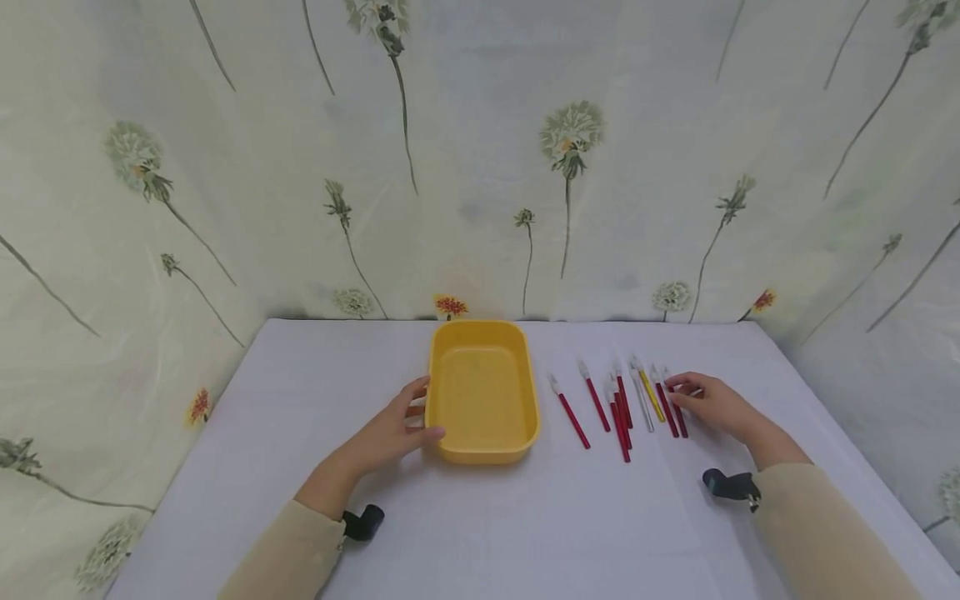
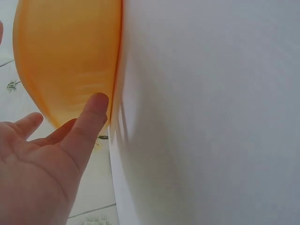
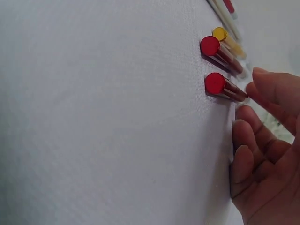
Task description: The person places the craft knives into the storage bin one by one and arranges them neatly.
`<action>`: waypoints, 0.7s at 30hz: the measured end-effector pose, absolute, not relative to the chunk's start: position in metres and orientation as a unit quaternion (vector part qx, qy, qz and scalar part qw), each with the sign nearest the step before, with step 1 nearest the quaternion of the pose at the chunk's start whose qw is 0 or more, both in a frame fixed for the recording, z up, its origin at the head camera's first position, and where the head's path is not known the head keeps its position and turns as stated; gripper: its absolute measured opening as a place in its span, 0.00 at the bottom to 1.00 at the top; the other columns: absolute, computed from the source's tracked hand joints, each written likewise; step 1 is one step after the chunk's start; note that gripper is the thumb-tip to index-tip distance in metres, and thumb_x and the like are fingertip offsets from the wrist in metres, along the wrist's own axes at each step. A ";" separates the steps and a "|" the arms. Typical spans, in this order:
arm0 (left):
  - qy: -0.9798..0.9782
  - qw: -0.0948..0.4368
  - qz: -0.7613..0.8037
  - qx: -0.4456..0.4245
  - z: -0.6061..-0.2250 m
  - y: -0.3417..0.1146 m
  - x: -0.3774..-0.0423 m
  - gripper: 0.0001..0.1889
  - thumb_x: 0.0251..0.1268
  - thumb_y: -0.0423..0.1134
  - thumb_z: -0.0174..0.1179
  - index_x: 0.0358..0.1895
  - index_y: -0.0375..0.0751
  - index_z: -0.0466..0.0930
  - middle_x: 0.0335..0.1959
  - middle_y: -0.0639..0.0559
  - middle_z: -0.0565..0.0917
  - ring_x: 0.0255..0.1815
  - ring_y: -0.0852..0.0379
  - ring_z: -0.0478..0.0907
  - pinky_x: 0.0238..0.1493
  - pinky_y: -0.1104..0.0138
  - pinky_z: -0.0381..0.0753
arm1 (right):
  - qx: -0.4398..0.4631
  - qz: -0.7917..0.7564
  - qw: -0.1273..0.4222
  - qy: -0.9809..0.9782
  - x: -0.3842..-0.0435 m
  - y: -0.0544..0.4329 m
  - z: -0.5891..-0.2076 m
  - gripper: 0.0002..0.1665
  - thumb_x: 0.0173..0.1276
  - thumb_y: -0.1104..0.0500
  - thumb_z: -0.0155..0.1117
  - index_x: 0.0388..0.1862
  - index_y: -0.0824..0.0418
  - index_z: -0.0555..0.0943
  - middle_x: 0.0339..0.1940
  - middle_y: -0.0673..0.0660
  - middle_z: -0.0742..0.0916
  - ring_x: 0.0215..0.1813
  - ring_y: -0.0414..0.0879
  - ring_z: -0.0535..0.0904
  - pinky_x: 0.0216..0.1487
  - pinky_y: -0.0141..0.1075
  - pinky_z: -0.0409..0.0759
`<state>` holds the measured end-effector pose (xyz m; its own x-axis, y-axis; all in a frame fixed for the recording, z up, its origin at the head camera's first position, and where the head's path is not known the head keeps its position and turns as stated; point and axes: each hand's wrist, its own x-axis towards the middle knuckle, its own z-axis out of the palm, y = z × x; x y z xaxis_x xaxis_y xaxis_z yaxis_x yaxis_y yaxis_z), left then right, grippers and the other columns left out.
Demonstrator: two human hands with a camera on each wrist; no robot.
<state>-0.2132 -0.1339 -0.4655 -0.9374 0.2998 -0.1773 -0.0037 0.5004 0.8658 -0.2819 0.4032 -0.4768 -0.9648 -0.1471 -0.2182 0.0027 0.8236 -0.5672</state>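
Note:
A yellow plastic tray [image 1: 482, 392] stands at the middle of the table, with its inside bare. My left hand [image 1: 393, 425] rests against its left side, the thumb [image 2: 96, 105] near the outer wall and the fingers spread. To the tray's right lie several slim red pen-like tools with clear caps, beside a yellow one [image 1: 651, 396] and a silver one [image 1: 643, 400]. My right hand [image 1: 716, 407] is at the rightmost red tool [image 3: 216, 83], thumb and forefinger by its capped end. The fingers hide that end, so whether they pinch it cannot be seen. Its other fingers are curled.
The table [image 1: 480, 525] is covered in white cloth. Behind it and at both sides hangs a curtain [image 1: 480, 167] printed with dandelions. Other red tools [image 1: 621, 417] lie close together, some touching or overlapping. The leftmost red tool [image 1: 573, 421] lies nearest the tray.

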 end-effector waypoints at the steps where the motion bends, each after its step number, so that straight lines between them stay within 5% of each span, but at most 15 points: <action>1: 0.850 0.157 0.496 0.085 -0.466 -0.133 -0.214 0.50 0.60 0.57 0.70 0.80 0.58 0.49 0.78 0.52 0.59 0.73 0.48 0.65 0.67 0.52 0.73 | -0.036 -0.297 0.127 0.946 -0.282 0.404 -0.478 0.29 0.75 0.48 0.60 0.66 0.65 0.73 0.53 0.66 0.80 0.53 0.59 0.74 0.49 0.46 0.77; 21: 0.841 0.168 0.508 0.082 -0.464 -0.130 -0.209 0.56 0.54 0.57 0.75 0.81 0.55 0.46 0.76 0.48 0.61 0.71 0.47 0.69 0.66 0.52 0.74 | -0.022 -0.288 0.145 0.946 -0.286 0.412 -0.474 0.33 0.68 0.50 0.70 0.67 0.63 0.75 0.50 0.65 0.83 0.49 0.56 0.78 0.50 0.47 0.78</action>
